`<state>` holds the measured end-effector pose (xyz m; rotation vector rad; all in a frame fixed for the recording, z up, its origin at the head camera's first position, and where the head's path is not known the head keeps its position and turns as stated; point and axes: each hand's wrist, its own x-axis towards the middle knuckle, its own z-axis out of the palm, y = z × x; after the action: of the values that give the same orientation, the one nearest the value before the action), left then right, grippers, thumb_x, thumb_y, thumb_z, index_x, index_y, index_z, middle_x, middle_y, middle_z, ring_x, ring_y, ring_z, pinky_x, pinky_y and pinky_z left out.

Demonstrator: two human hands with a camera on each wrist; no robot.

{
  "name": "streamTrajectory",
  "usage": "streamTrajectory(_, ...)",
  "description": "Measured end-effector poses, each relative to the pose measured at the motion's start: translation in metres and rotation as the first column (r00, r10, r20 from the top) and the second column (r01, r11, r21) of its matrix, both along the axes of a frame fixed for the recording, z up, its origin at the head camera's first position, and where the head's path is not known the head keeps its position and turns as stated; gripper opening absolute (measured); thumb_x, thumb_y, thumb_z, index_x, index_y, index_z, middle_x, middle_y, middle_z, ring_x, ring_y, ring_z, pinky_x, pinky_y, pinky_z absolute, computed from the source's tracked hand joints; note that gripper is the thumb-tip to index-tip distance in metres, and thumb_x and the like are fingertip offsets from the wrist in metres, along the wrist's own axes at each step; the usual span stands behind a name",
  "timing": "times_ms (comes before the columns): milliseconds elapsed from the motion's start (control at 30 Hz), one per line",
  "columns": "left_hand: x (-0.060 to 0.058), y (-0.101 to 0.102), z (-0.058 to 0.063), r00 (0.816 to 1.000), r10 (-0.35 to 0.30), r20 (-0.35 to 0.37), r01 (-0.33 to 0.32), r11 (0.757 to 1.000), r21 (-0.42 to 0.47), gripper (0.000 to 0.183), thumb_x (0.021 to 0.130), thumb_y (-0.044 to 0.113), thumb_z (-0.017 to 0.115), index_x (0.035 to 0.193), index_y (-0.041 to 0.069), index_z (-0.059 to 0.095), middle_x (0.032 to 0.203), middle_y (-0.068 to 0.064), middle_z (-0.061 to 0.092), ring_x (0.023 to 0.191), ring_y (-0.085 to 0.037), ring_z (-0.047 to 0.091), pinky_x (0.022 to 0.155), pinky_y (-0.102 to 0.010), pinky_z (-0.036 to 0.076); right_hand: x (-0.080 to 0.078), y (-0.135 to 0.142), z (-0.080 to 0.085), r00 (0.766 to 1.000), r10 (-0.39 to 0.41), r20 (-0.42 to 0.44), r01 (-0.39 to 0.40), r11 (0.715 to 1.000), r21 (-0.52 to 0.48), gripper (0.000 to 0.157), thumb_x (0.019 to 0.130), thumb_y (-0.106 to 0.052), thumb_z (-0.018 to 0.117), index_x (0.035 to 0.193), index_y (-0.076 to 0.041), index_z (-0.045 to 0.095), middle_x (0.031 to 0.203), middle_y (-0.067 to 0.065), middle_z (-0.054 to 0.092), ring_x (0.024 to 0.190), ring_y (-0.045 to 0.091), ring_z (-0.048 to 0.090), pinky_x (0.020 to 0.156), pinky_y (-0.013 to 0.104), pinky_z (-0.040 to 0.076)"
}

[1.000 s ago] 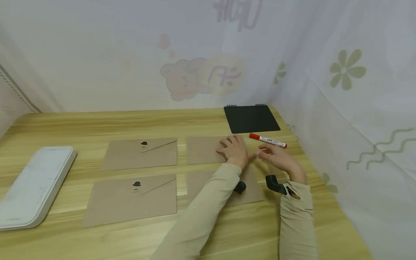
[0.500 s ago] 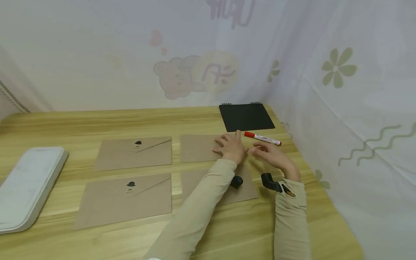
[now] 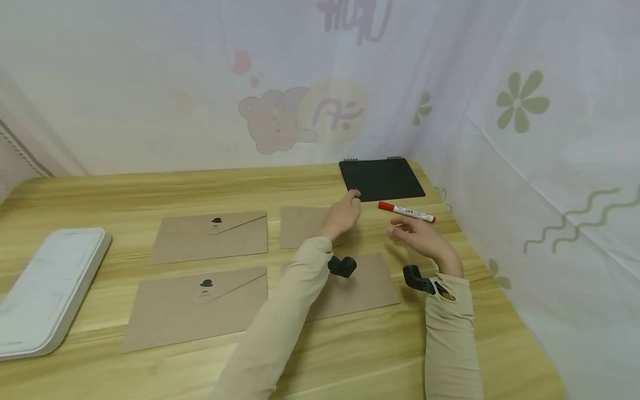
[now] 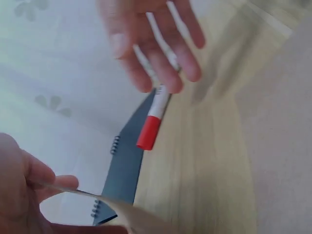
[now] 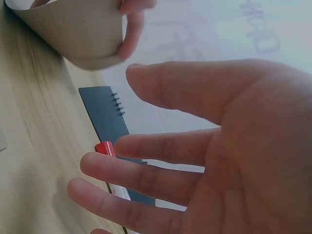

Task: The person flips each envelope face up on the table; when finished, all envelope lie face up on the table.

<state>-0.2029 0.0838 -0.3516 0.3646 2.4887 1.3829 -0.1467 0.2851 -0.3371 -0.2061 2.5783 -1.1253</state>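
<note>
My left hand [image 3: 344, 212] pinches the right edge of a brown paper envelope [image 3: 302, 225], the far right one on the table. That edge is lifted and the paper bends upward, as the right wrist view shows with the curved envelope [image 5: 80, 36] between thumb and fingers. My right hand [image 3: 419, 238] hovers to the right, fingers spread and loose, holding nothing. Just beyond it lies a white marker [image 3: 407, 211] with a red cap. A second envelope [image 3: 357, 283] lies flat below, partly covered by my left forearm.
Two more envelopes, a far one [image 3: 190, 239] and a near one [image 3: 175, 311], lie on the left with hat prints on their flaps. A black spiral notebook [image 3: 385, 180] rests at the back right. A white padded slab [image 3: 45, 294] stands at the left edge. Printed curtains surround the table.
My left hand, earlier spread flat on the far right envelope, now grips its right edge and has raised it, moving left and up. The right hand stays nearly in place.
</note>
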Motion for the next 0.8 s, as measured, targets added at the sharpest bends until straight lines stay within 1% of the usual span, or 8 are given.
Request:
streamTrajectory(67, 0.0, -0.007, -0.002, 1.0, -0.006, 0.028, 0.003, 0.996, 0.088, 0.041, 0.101, 0.033, 0.02, 0.138, 0.02, 0.032, 0.061, -0.004, 0.041, 0.043, -0.014, 0.023, 0.05, -0.03, 0.03, 0.0, 0.0, -0.002, 1.0, -0.005, -0.002, 0.005, 1.0, 0.02, 0.055, 0.097, -0.029, 0.05, 0.135, 0.009, 0.037, 0.12, 0.027, 0.054, 0.108, 0.038, 0.054, 0.091, 0.049, 0.041)
streamTrajectory(167, 0.001, -0.02, -0.007, 0.998, 0.01, 0.061, -0.023, 0.975, 0.221, 0.035, 0.1, 0.033, 0.031, 0.131, 0.016, 0.031, 0.086, -0.009, 0.055, 0.057, -0.013, 0.041, 0.056, -0.03, 0.036, 0.0, -0.002, -0.006, 1.0, 0.006, -0.013, -0.005, 0.999, 0.047, 0.054, 0.097, -0.029, 0.049, 0.135, 0.007, 0.038, 0.121, 0.026, 0.053, 0.108, 0.037, 0.054, 0.091, 0.048, 0.041)
streamTrajectory(267, 0.001, -0.033, -0.011, 0.994, 0.045, 0.101, -0.078, 0.933, 0.352, 0.035, 0.096, 0.025, 0.045, 0.125, 0.011, 0.031, 0.107, -0.015, 0.057, 0.078, -0.019, 0.051, 0.068, -0.031, 0.039, -0.001, -0.006, -0.008, 0.998, 0.04, -0.044, -0.038, 0.997, 0.061, 0.053, 0.097, -0.028, 0.049, 0.135, 0.007, 0.039, 0.122, 0.026, 0.053, 0.109, 0.036, 0.053, 0.09, 0.048, 0.042)
streamTrajectory(367, 0.002, -0.045, -0.017, 0.984, 0.046, 0.172, -0.125, 0.866, 0.484, 0.035, 0.092, 0.011, 0.047, 0.121, 0.007, 0.028, 0.083, -0.009, 0.055, 0.063, -0.016, 0.047, 0.061, -0.032, 0.037, -0.003, -0.011, -0.009, 0.996, 0.065, -0.066, -0.061, 0.996, 0.069, 0.052, 0.097, -0.029, 0.049, 0.134, 0.007, 0.04, 0.122, 0.026, 0.053, 0.111, 0.037, 0.051, 0.09, 0.048, 0.042)
streamTrajectory(433, 0.003, -0.052, -0.021, 0.974, 0.042, 0.224, -0.161, 0.824, 0.543, 0.033, 0.09, 0.004, 0.043, 0.119, 0.007, 0.026, 0.066, -0.002, 0.043, 0.05, -0.012, 0.036, 0.055, -0.032, 0.035, -0.004, -0.014, -0.01, 0.994, 0.078, -0.073, -0.072, 0.994, 0.084, 0.053, 0.097, -0.03, 0.049, 0.134, 0.007, 0.041, 0.123, 0.026, 0.053, 0.112, 0.038, 0.05, 0.09, 0.049, 0.041)
streamTrajectory(533, 0.005, -0.06, -0.023, 0.957, 0.022, 0.291, -0.203, 0.766, 0.609, 0.033, 0.09, -0.003, 0.036, 0.118, 0.007, 0.025, 0.06, -0.002, 0.029, 0.047, -0.011, 0.025, 0.054, -0.029, 0.034, -0.005, -0.02, -0.011, 0.994, 0.087, -0.066, -0.081, 0.993, 0.088, 0.055, 0.097, -0.031, 0.05, 0.135, 0.007, 0.039, 0.124, 0.026, 0.052, 0.114, 0.039, 0.049, 0.091, 0.049, 0.041)
streamTrajectory(667, 0.01, -0.063, -0.018, 0.953, 0.015, 0.304, -0.213, 0.744, 0.633, 0.041, 0.087, -0.01, 0.032, 0.124, 0.006, 0.026, 0.074, -0.006, 0.034, 0.064, -0.014, 0.038, 0.063, -0.027, 0.036, -0.005, -0.034, -0.01, 0.996, 0.078, -0.051, -0.075, 0.996, 0.055, 0.067, 0.092, -0.033, 0.059, 0.141, 0.002, 0.031, 0.131, 0.023, 0.048, 0.119, 0.038, 0.046, 0.094, 0.05, 0.039)
streamTrajectory(800, 0.017, -0.064, -0.007, 0.961, 0.042, 0.272, -0.211, 0.747, 0.631, 0.047, 0.084, -0.013, 0.031, 0.128, 0.004, 0.03, 0.075, -0.005, 0.031, 0.064, -0.014, 0.036, 0.067, -0.027, 0.034, -0.006, -0.052, -0.01, 0.993, 0.098, -0.069, -0.096, 0.995, 0.031, 0.093, 0.08, -0.038, 0.072, 0.148, -0.007, 0.017, 0.145, 0.016, 0.032, 0.13, 0.036, 0.034, 0.1, 0.053, 0.031)
